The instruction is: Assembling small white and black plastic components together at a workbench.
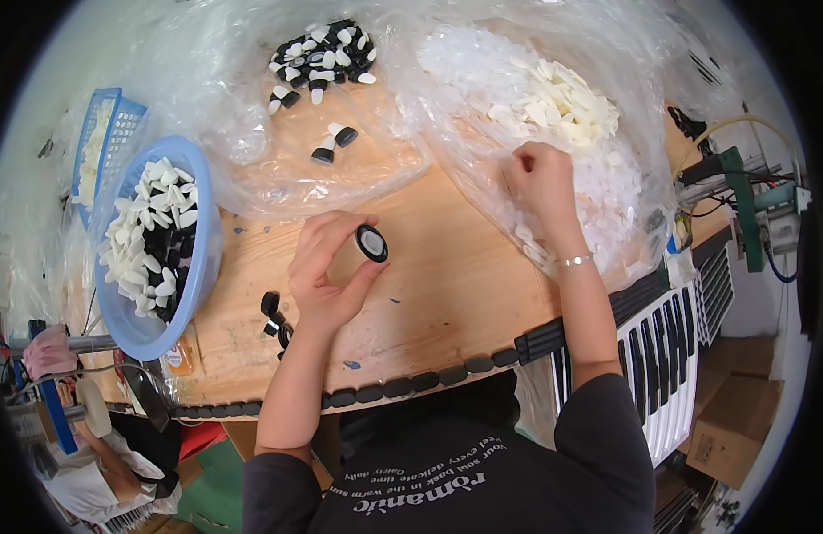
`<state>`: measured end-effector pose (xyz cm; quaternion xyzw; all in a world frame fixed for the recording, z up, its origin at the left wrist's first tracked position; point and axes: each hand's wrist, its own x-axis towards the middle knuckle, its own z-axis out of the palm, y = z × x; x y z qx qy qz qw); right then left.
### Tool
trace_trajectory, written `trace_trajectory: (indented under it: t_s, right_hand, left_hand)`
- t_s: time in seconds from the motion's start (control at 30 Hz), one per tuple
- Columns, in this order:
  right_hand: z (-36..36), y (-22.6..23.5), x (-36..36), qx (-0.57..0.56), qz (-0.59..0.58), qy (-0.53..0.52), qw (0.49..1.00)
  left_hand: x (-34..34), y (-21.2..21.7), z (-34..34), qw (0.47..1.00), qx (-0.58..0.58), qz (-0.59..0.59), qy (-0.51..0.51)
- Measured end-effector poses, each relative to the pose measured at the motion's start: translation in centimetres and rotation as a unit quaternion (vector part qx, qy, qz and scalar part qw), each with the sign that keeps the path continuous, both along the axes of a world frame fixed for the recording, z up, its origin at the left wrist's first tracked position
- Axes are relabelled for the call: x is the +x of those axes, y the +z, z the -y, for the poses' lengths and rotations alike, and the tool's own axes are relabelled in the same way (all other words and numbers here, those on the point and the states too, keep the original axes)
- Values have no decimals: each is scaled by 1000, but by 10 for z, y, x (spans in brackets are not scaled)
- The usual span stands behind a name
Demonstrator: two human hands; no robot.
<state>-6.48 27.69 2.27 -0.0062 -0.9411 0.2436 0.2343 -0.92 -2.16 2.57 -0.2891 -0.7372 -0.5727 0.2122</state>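
Between the thumb and fingers of my left hand [327, 271] is a black round cap [371, 243], its open face with a whitish inside turned toward me. My right hand [543, 178] is closed, fingers curled together, over the edge of a heap of clear plastic pieces [607, 200]. Whatever it may hold is hidden. Just beyond it lies a pile of cream flat oval pieces [567, 102]. On the bare wood in front of my left forearm are several loose black caps [271, 304].
At the left stands a blue tub [214, 254] of black caps with white paddle-shaped parts; a blue basket [118, 116] is behind it. More such pieces [322, 58] lie on plastic sheeting [340, 182]. A green-framed machine [741, 209] is at the right. Another person [100, 481] sits lower left.
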Motion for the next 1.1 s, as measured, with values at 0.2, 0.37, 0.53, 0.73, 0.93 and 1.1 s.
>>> trace_trajectory:
  t_s: [0.2,0.37,0.53,0.73,0.93,1.1]
  right_hand:
    - [65,63,47,-509,154,241,812]
    - [97,59,59,-562,225,308,734]
    - [104,52,62,-552,210,282,756]
    - [111,41,63,-481,193,266,813]
    - [125,33,65,-387,68,295,871]
    - [133,29,66,-459,132,273,835]
  left_hand:
    - [0,1,0,994,-71,-49,66]
    - [-1,1,-4,985,-105,-100,92]
    - [0,1,-3,981,-119,-112,102]
    - [-1,-4,-4,979,-129,-124,94]
    - [2,-2,-8,971,-148,-150,114]
    - [4,-2,-9,969,-134,-159,135]
